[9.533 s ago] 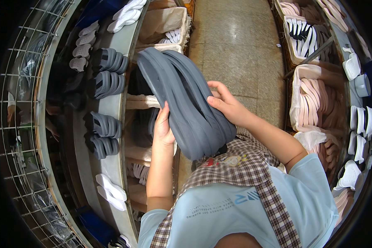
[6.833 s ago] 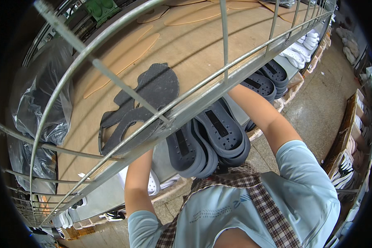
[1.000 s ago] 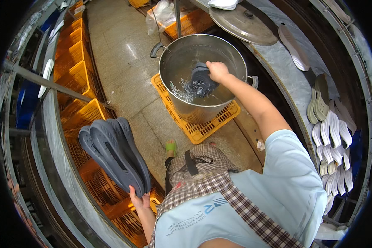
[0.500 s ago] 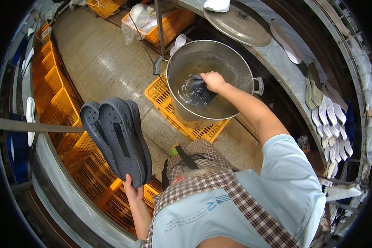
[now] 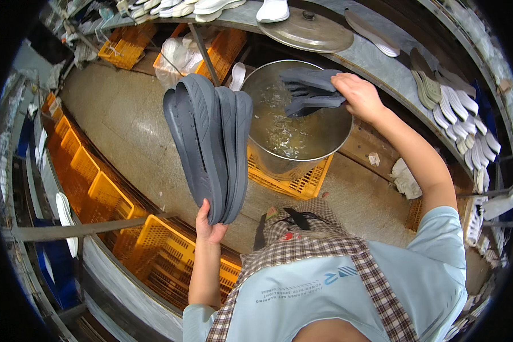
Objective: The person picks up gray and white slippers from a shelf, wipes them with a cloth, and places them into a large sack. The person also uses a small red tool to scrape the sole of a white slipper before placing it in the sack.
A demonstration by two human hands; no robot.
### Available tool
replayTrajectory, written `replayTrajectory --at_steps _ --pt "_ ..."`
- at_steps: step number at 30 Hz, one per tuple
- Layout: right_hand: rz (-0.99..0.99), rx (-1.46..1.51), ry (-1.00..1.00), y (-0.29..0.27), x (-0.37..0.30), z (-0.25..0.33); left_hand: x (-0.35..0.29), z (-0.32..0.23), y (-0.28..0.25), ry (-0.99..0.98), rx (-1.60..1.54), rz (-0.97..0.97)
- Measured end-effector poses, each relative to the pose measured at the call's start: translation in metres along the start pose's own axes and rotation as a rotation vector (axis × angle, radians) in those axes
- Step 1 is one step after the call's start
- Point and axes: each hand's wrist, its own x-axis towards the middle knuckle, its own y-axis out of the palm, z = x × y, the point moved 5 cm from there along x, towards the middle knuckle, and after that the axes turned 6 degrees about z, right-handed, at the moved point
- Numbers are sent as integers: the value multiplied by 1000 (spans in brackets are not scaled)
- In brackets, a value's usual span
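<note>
My left hand (image 5: 211, 225) is closed round the lower ends of several dark grey shoe soles (image 5: 202, 122), held upright in a bunch left of the pot. More dark grey soles (image 5: 310, 85) are gripped by their ends in my right hand (image 5: 356, 97). They hang tilted over the right part of a large steel pot (image 5: 302, 159), above the liquid (image 5: 285, 128), which is rippled and splashing. Whether their far ends touch the liquid I cannot tell. The pot stands on an upturned-looking yellow crate (image 5: 293, 183).
A metal lid (image 5: 305, 34) lies on the bench behind the pot, with a white sole (image 5: 272, 10) on its edge. White soles (image 5: 464, 122) hang stacked along the right bench. Yellow crates (image 5: 176, 251) line the left side. A metal bar (image 5: 97, 229) juts in from the left.
My right hand has come up out of the pot, lifting grey soles from the liquid. My left hand has moved right and up with its bunch, closer to the pot. The view has shifted.
</note>
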Motion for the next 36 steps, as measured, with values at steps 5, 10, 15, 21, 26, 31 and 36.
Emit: replayTrajectory --at_steps 5,10,15,21,26,31,36 --pt "-41 -43 26 -18 -37 -8 29 13 17 -178 -201 260" --pt "-99 -6 133 -13 -78 -23 35 29 35 -216 -141 208" --pt "-294 418 792 -2 -158 -77 49 18 77 -82 370 -99" --pt "-634 1475 1422 39 -273 -104 134 19 138 45 951 -133" --pt "-889 1757 1593 50 -378 -83 227 59 133 82 1481 -183" --pt "-1057 1792 1727 55 -491 -42 286 90 96 95 1999 -257" --pt "-1167 1656 2066 75 -609 -5 308 116 80 -38 2471 -192"
